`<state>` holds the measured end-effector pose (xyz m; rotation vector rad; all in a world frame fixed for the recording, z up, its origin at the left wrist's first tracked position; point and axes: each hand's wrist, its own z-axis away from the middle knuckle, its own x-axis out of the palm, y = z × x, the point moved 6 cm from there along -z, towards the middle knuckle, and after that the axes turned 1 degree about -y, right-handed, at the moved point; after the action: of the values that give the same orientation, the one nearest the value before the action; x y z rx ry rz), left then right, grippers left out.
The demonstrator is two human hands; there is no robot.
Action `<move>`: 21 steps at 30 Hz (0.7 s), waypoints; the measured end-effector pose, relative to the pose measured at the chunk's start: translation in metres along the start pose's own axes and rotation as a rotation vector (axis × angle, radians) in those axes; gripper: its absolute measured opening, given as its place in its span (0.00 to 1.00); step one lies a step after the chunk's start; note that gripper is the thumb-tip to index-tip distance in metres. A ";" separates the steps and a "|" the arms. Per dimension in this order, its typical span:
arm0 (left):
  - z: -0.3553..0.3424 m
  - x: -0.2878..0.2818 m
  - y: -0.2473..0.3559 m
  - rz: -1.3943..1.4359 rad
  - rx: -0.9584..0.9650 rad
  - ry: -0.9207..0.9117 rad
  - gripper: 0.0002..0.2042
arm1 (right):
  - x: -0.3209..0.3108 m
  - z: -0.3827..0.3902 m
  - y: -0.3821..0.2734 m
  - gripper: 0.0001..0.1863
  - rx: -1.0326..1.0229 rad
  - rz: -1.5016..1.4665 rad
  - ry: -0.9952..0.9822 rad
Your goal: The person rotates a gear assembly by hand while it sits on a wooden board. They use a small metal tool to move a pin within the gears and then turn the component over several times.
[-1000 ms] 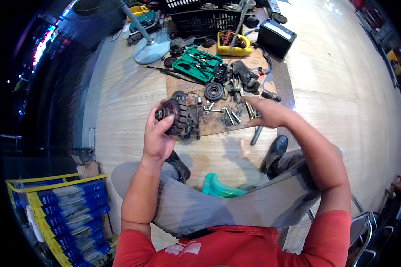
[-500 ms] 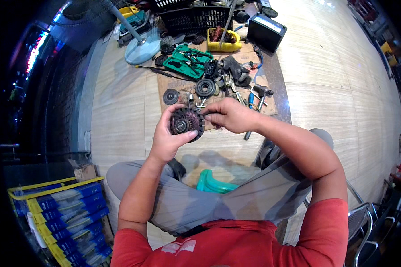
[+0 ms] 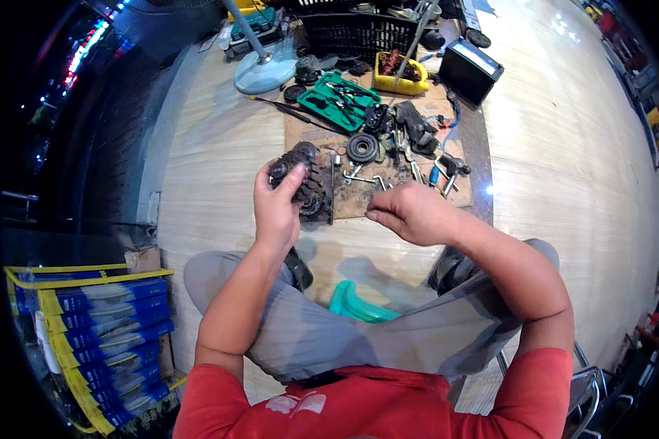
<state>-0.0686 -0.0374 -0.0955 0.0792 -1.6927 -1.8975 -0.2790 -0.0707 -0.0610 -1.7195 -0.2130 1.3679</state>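
My left hand (image 3: 277, 212) is wrapped round a dark motor rotor (image 3: 316, 192), with the thumb pressed on its side. The rotor is turned sideways, so its ridged edge and a thin flat rim show. To the right and apart from it, my right hand (image 3: 414, 212) is closed with thumb and fingertips pinched together. Whatever sits in that pinch, if anything, is too small to make out. Just beyond the hands, a round black part with a bearing-like centre (image 3: 362, 148) and bent metal keys (image 3: 366, 179) lie on a stained cardboard sheet (image 3: 353, 208).
A green tool case (image 3: 340, 102) lies open farther back, beside a yellow container (image 3: 401, 85) of dark reddish bits. Behind stand a black crate (image 3: 359, 36) and a black battery (image 3: 470, 71). A round stand base (image 3: 267, 72) is at the far left. Boxes fill a yellow rack (image 3: 110, 322) near left.
The right hand has come away from the rotor, to the right and nearer me. My left hand has tilted the rotor from facing me to sideways. The whole view has shifted slightly.
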 end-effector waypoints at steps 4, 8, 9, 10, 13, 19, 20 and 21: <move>-0.010 -0.019 0.011 0.131 0.004 0.006 0.10 | 0.008 0.000 0.024 0.11 0.103 -0.009 0.182; -0.014 -0.020 0.012 0.296 -0.054 -0.090 0.13 | 0.004 -0.004 0.052 0.10 0.162 0.018 0.282; -0.014 -0.020 0.013 0.299 -0.051 -0.139 0.13 | 0.005 -0.005 0.056 0.10 0.164 0.021 0.274; -0.013 -0.019 0.013 0.301 -0.047 -0.187 0.13 | 0.006 -0.005 0.059 0.10 0.166 0.023 0.267; -0.007 -0.005 0.017 0.293 -0.025 -0.279 0.15 | 0.013 -0.007 0.074 0.10 0.161 0.122 0.183; -0.013 -0.022 0.031 0.340 -0.009 -0.317 0.19 | -0.007 -0.008 0.108 0.10 0.258 0.362 0.069; -0.017 -0.028 0.035 0.371 -0.018 -0.329 0.20 | -0.017 -0.006 0.118 0.11 0.282 0.386 0.051; -0.019 -0.035 0.039 0.416 -0.029 -0.260 0.20 | -0.022 -0.002 0.128 0.11 0.308 0.403 0.021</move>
<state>-0.0167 -0.0387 -0.0751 -0.5134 -1.6850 -1.6661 -0.3341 -0.1600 -0.1382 -1.5647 0.3596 1.5730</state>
